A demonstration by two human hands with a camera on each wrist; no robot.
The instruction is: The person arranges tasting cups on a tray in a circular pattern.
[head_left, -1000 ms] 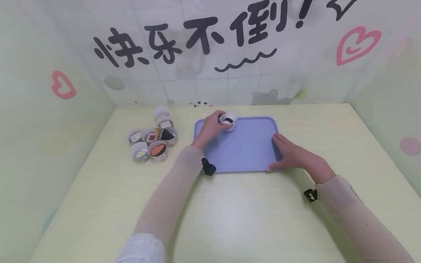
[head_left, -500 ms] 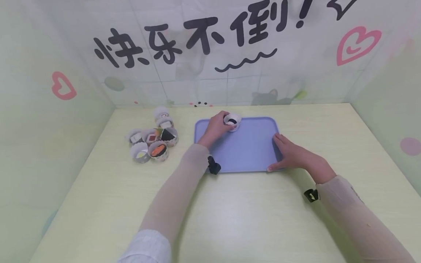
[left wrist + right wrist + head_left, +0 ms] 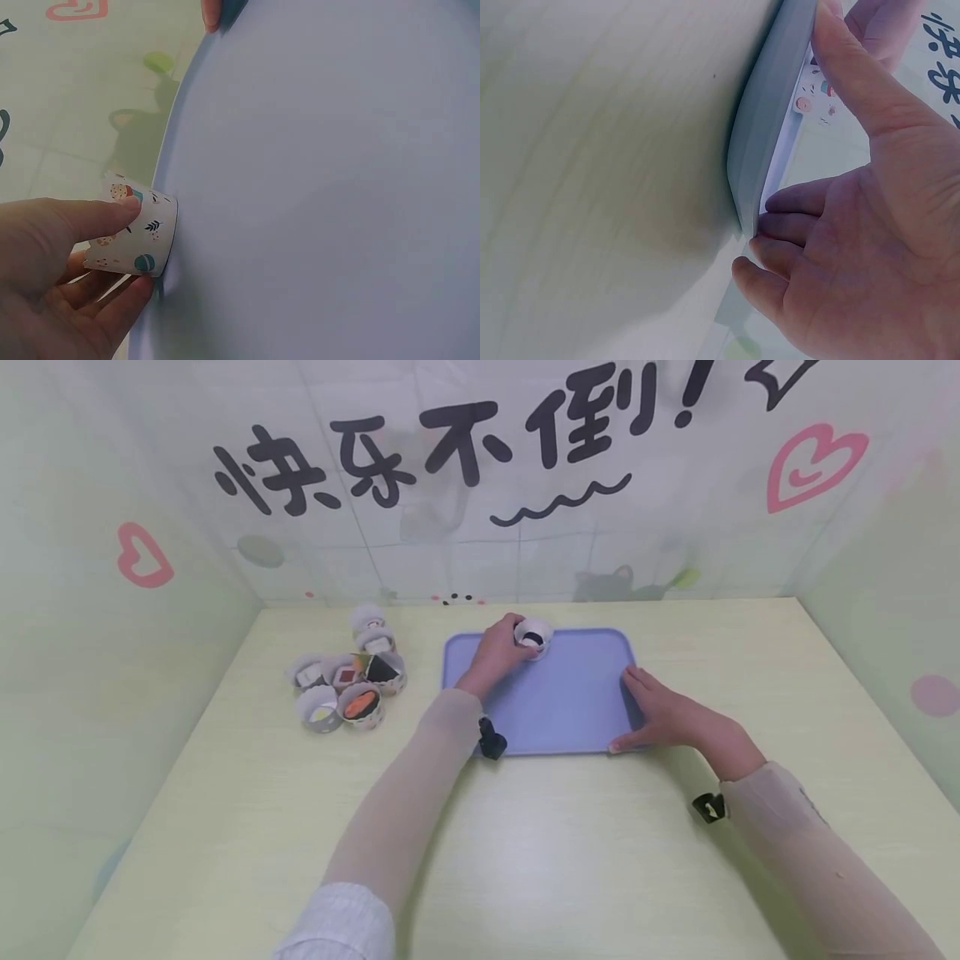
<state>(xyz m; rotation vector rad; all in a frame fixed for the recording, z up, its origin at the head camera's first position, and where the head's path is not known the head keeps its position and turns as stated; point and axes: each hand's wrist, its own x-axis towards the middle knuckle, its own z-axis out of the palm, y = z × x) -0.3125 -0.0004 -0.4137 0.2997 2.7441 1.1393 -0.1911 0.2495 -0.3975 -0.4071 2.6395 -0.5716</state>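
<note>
My left hand holds a paper baking cup between thumb and fingers at the back left of a blue tray. Small cake and leaf prints cover its white side. Inside the cup, in the head view, lies a white food piece with a black band. The cup's base is right at the tray's far rim in the left wrist view. My right hand rests at the tray's near right corner. Its thumb touches the near edge, and its fingers reach the right rim, loosely bent.
Several paper cups with food pieces cluster left of the tray. One holds an orange-topped sushi piece, another a black triangular piece, another a white and yellow piece. A printed backdrop stands along the table's far edge.
My left hand has shifted slightly right along the back of the tray with the cup in its grip. The right hand and the tray have stayed in place.
</note>
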